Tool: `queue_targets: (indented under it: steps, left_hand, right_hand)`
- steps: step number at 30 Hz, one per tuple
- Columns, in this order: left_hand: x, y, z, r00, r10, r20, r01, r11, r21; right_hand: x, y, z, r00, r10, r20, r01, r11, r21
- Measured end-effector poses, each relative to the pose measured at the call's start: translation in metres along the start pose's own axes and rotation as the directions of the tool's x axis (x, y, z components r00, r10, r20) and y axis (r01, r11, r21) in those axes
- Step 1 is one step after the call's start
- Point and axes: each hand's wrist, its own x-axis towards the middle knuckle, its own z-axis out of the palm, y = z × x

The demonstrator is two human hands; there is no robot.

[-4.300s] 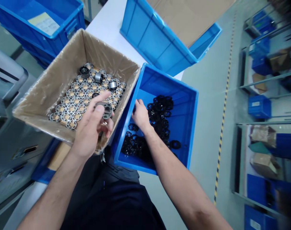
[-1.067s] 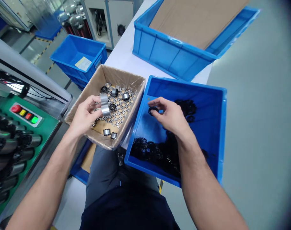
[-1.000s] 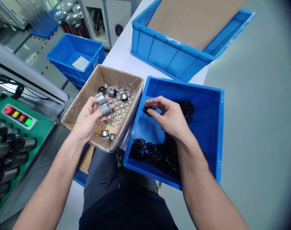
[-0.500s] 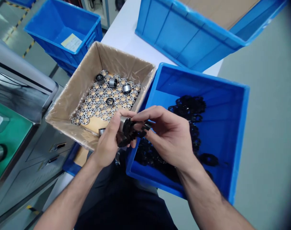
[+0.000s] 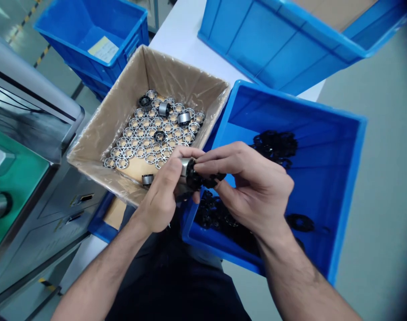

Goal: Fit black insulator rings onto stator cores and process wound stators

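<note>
My left hand is wrapped round a silver metal stator core with black plastic on its right end. Dark pieces below it are partly hidden by my fingers. My right hand pinches black plastic rings beside that end, fingertips touching the black part. Both hands are over the gap between a plastic-lined carton and a blue bin. Rows of slotted metal cores stand in the carton, among them several with black ends, such as one core. Black plastic rings lie heaped in the bin.
A larger blue crate stands on the white table behind. Stacked blue crates, the upper holding a paper label, stand at far left. A metal cabinet with a green top borders the left side.
My right fingers have moved against the black end of the core, and the black rings are closer to it. Both hands are slightly farther right in view; the whole scene has shifted a little.
</note>
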Motion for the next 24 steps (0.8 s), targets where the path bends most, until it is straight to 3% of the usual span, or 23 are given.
queue_targets:
  steps: [3,9,13,17,20,22,24]
  left_hand:
    - [0.001,0.003,0.0,1.0,-0.002,0.012,0.001,0.999,0.048]
    - [0.001,0.007,0.004,0.998,-0.006,-0.065,0.012,0.996,0.094]
    - [-0.002,0.009,0.006,0.997,-0.009,-0.08,0.013,0.998,0.055]
    - [-0.001,0.01,0.004,0.999,-0.044,0.003,0.044,0.998,-0.05]
    - [0.005,0.007,0.001,0.999,-0.025,0.041,0.026,0.999,-0.03]
    - [0.01,0.005,-0.002,0.995,0.064,-0.075,-0.065,0.998,-0.015]
    - [0.014,0.003,-0.004,0.966,0.133,-0.222,-0.133,0.991,0.013]
  right_hand:
    - [0.0,-0.002,0.001,0.999,0.004,-0.031,-0.004,1.0,-0.022]
    - [-0.002,-0.003,0.003,0.998,-0.035,-0.059,0.03,0.996,-0.086]
    - [-0.002,-0.003,0.002,0.998,-0.045,-0.048,0.042,0.998,-0.054]
    - [-0.001,-0.002,-0.001,0.996,-0.083,-0.044,0.079,0.993,-0.082]
    - [0.001,-0.002,-0.005,0.996,0.057,-0.063,-0.06,0.997,-0.042]
    - [0.004,-0.002,-0.008,0.973,0.22,-0.074,-0.217,0.975,0.047]
    - [0.007,-0.002,-0.011,0.94,0.336,-0.064,-0.321,0.932,0.169]
